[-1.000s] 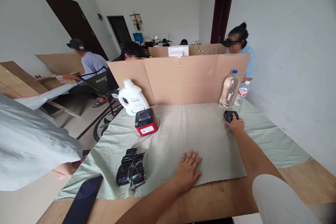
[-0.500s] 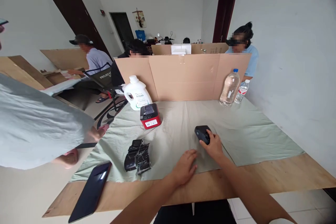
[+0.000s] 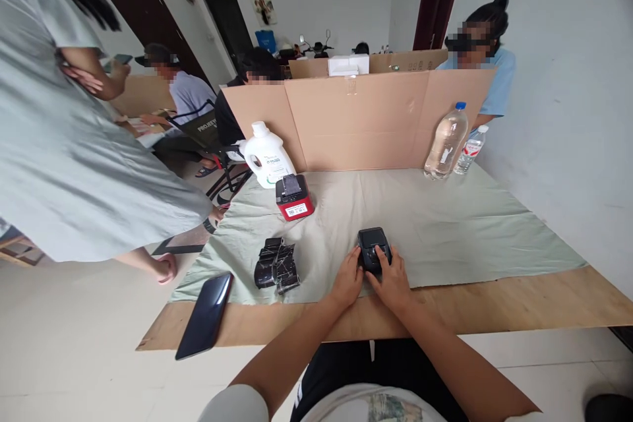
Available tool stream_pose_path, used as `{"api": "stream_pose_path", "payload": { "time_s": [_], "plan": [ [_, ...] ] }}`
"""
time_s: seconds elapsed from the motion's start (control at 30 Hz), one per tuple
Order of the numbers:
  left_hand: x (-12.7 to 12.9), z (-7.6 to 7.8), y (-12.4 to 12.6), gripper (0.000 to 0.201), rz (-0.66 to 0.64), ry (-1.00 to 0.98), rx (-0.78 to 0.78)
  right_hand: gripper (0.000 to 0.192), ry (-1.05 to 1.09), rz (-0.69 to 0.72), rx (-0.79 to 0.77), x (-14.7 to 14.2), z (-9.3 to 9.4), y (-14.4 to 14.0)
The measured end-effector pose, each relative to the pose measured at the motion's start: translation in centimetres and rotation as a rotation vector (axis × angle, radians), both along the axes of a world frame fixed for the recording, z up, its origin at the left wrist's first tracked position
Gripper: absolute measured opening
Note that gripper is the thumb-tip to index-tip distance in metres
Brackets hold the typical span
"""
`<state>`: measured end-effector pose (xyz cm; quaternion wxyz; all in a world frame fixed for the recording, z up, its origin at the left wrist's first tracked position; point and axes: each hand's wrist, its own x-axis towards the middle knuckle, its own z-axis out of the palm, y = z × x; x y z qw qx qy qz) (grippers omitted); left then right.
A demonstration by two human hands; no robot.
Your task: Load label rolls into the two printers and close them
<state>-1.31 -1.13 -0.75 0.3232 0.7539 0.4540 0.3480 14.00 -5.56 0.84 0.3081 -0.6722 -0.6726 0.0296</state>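
A small black device point(image 3: 374, 246) lies on the pale green cloth point(image 3: 459, 231) near the table's front edge. My right hand point(image 3: 390, 279) rests on its near side with fingers over its top. My left hand point(image 3: 347, 279) touches its left side. Both hands hold the device between them on the cloth. To the left lie a crumpled black plastic wrap point(image 3: 277, 264) and a dark phone point(image 3: 204, 314) on the bare wood. Further back stands a red and black box-shaped gadget point(image 3: 293, 197).
A white jug point(image 3: 266, 154) and two water bottles point(image 3: 446, 141) stand before a cardboard divider point(image 3: 361, 118). A person in a grey top point(image 3: 74, 138) stands close at the left. Other people sit behind the divider and at the left.
My right hand pulled the black device from beside the bottles to the near edge. My left hand left the cloth and joined it. The standing person moved closer.
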Motion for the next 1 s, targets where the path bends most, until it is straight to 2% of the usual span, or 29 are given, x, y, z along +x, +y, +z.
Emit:
{"api": "stream_pose_path", "payload": {
  "time_s": [0.17,0.3,0.37,0.43,0.5,0.63,0.73,0.87,1.0],
  "plan": [
    [0.6,-0.2,0.1,0.051,0.068,-0.038,-0.027,0.058,-0.006,0.035,0.014,0.7,-0.5,-0.5],
    [1.1,0.5,0.6,0.043,0.144,-0.121,-0.102,0.058,-0.020,0.033,-0.006,0.8,0.0,-0.2],
    [1.4,1.2,1.5,0.035,0.229,-0.175,-0.234,0.057,-0.024,0.035,-0.017,0.9,0.2,0.0],
    [1.6,1.9,3.0,0.029,0.301,-0.230,-0.429,0.056,-0.021,0.036,-0.022,1.1,0.3,0.1],
    [1.7,2.5,4.5,0.027,0.314,-0.272,-0.607,0.055,-0.016,0.040,-0.014,1.3,0.3,0.2],
    [1.1,3.1,6.8,0.022,0.237,-0.277,-0.787,0.055,-0.011,0.056,0.016,1.5,0.0,0.3],
    [0.4,3.5,7.9,0.030,0.189,-0.274,-0.860,0.055,-0.015,0.060,0.017,1.5,-0.2,0.3],
    [0.1,4.2,8.8,0.058,0.139,-0.302,-0.819,0.055,-0.029,0.071,-0.001,1.7,0.0,0.5],
    [0.2,4.7,9.3,0.075,-0.070,-0.347,-0.730,0.055,-0.034,0.089,-0.025,1.9,0.4,0.6]
  ]
}}
